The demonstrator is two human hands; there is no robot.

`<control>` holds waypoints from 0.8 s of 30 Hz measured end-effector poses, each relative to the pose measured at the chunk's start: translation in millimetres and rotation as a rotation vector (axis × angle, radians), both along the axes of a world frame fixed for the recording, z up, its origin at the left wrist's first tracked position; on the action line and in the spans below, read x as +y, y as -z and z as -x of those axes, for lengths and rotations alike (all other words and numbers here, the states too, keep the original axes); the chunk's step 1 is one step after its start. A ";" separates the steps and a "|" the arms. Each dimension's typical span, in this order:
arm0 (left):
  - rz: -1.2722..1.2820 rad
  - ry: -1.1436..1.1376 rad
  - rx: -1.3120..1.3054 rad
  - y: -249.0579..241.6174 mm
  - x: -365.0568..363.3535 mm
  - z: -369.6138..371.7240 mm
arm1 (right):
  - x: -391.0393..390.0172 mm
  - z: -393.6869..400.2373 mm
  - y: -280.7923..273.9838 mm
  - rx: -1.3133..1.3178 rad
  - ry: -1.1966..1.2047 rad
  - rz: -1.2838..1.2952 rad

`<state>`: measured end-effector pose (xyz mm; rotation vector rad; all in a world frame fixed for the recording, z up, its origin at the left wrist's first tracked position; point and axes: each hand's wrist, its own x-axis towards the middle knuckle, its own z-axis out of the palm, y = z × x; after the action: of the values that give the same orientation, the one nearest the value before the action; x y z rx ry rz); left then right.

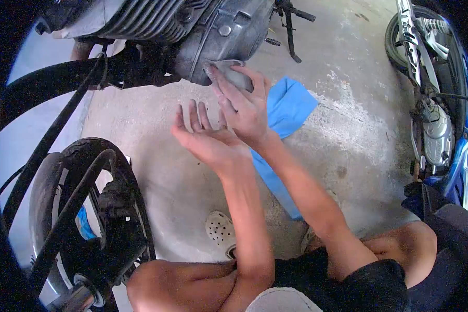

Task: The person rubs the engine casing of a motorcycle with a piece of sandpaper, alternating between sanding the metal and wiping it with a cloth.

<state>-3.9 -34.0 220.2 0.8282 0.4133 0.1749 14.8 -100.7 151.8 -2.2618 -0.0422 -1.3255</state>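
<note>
Grey engine casing [223, 39] with cooling fins fills the top of the head view. My right hand [244, 104] is at its lower edge, fingers bent around a rounded grey piece [236, 77] against the casing; whether that piece is separate from the engine I cannot tell. Below and to the left, my left hand [205, 135] is palm up with its fingers spread and nothing in it. A blue cloth [291, 106] lies on the concrete floor behind my right hand and forearm, which hide part of it.
A black wheel [135, 208] and dark frame tubes [52, 138] stand at the left. Another motorcycle [437, 135] is at the right edge. My shoe [220, 229] rests on the floor [348, 171]. A black stand [290, 36] is near the top.
</note>
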 end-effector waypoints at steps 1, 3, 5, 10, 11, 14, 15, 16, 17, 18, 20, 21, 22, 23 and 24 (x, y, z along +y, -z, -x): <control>0.010 0.023 0.033 1.9 0.3 -0.1 | -0.5 2.0 1.6 -0.004 -0.006 -0.004; 0.028 0.045 0.056 -0.2 -2.7 -2.3 | -3.6 1.5 -4.2 -0.019 -0.012 0.001; 0.035 0.036 0.035 0.2 -2.9 -2.3 | -0.4 3.1 -9.9 0.005 -0.017 -0.029; 0.028 0.028 0.020 1.9 -5.5 -0.6 | 7.7 3.9 -1.9 -0.007 0.058 0.052; 0.047 0.021 0.029 -0.5 -5.2 -1.9 | 5.8 3.6 -1.8 -0.017 0.075 0.088; 0.120 0.057 0.020 -1.3 -2.5 -2.7 | 1.0 3.2 -12.8 0.047 0.082 0.167; 0.116 0.052 0.033 1.9 -3.2 -1.0 | 1.2 5.6 -13.0 0.060 0.076 0.163; 0.103 0.033 0.029 4.1 -4.7 1.2 | 2.3 7.9 -13.8 0.063 0.092 0.179; 0.095 0.016 0.008 3.6 -5.9 -0.3 | 1.8 6.4 -15.8 0.049 0.110 0.200; 0.095 0.012 -0.003 3.5 -3.7 -1.5 | 0.7 5.9 -13.1 0.038 0.106 0.200; 0.181 0.132 -0.019 8.2 2.8 0.5 | -0.5 9.3 -0.1 0.032 0.121 0.221; 0.177 0.135 -0.017 7.8 1.5 -1.3 | 0.1 7.5 -5.9 0.034 0.124 0.218; 0.171 0.127 -0.060 6.5 -2.6 -4.1 | -0.9 4.2 -18.0 0.059 0.141 0.242; 0.159 0.115 -0.090 7.8 -3.4 -2.6 | 0.4 5.8 -21.3 0.095 0.154 0.260; 0.148 0.115 -0.071 9.4 -0.8 1.8 | 3.3 11.6 -16.8 0.115 0.152 0.249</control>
<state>-5.7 -34.9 210.8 0.6963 0.3069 0.0656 3.2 -97.3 168.6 -2.5931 0.0057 -1.3268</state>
